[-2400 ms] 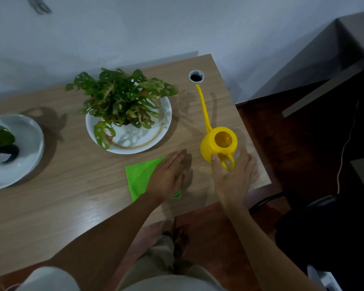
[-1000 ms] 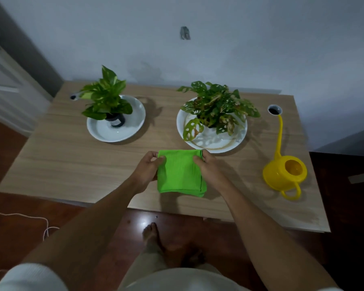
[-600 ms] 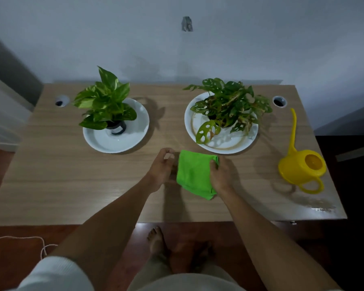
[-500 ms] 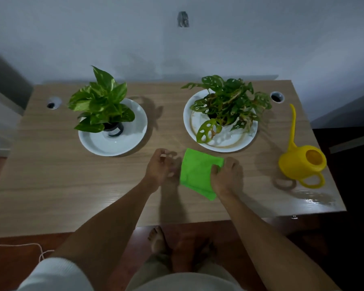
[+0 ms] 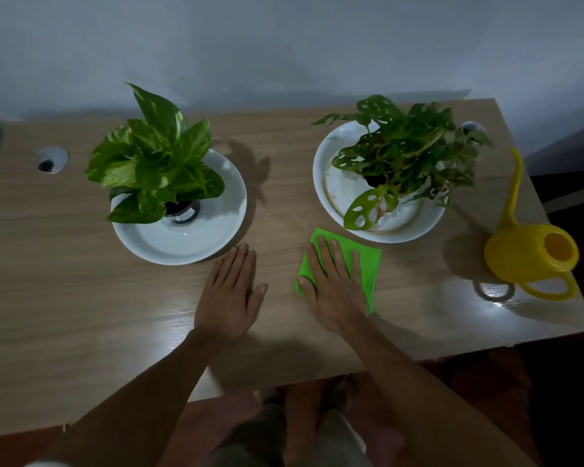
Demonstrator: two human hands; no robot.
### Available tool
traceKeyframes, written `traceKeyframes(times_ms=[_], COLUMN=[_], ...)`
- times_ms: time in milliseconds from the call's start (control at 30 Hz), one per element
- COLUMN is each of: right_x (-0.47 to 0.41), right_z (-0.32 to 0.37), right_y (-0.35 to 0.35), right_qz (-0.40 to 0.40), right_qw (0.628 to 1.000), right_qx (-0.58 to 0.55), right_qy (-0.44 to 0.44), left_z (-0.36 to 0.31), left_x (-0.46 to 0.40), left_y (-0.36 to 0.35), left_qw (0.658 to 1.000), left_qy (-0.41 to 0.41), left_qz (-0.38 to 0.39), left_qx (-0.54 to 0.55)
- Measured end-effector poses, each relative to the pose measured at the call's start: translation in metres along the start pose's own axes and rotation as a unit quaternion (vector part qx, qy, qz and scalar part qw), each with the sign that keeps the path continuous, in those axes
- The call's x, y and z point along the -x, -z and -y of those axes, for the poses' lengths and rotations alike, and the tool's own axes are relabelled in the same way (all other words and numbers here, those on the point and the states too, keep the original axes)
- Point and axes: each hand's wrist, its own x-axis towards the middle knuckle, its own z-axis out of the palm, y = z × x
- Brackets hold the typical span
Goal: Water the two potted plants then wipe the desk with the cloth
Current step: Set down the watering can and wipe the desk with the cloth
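Observation:
A folded green cloth (image 5: pixel 368 264) lies on the wooden desk (image 5: pixel 81 298), just in front of the right plant's white plate. My right hand (image 5: pixel 331 281) presses flat on the cloth with fingers spread. My left hand (image 5: pixel 228 291) rests flat on the bare desk to the cloth's left, holding nothing. The broad-leafed left plant (image 5: pixel 155 156) stands in a small dark pot on a white plate (image 5: pixel 196 244). On another white plate (image 5: pixel 334 197) stands the right plant (image 5: pixel 405 153), whose leaves have holes. A yellow watering can (image 5: pixel 526 257) stands at the desk's right end.
Cable holes sit at the back left (image 5: pixel 50 160) and back right (image 5: pixel 471 128) of the desk. A wet ring (image 5: pixel 493 291) shines by the watering can. A grey wall runs behind the desk. My legs and feet show below the front edge.
Both hands held the cloth a second ago. Since then my left hand has let go and lies flat on the desk, while my right hand has flattened onto the cloth.

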Motion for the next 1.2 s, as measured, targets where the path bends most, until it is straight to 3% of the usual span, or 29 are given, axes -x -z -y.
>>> traceKeyframes(times_ms=[267, 567, 867, 1033, 1200], right_x=[-0.122, -0.240, -0.093, -0.012, 0.039], right_z=[0.074, 0.066, 0.028, -0.028, -0.108], right_y=[0.020, 0.044, 0.021, 0.008, 0.002], right_qz=[-0.048, -0.030, -0.010, -0.008, -0.017], right_qw=[0.994, 0.997, 0.999, 1.000, 0.997], right_qx=[-0.062, -0.052, -0.029, -0.018, -0.021], right_qy=[-0.080, -0.055, 0.008, -0.010, -0.071], left_z=[0.003, 0.004, 0.000, -0.023, -0.099], left_x=[-0.001, -0.001, 0.000, -0.001, -0.004], left_y=[-0.002, -0.004, 0.002, -0.004, -0.025], left_qw=[1.000, 1.000, 1.000, 0.999, 0.998], left_qy=[-0.001, 0.007, -0.006, -0.034, -0.068], left_qz=[-0.004, -0.007, 0.003, -0.006, -0.001], left_qx=[-0.008, -0.013, -0.026, -0.024, 0.009])
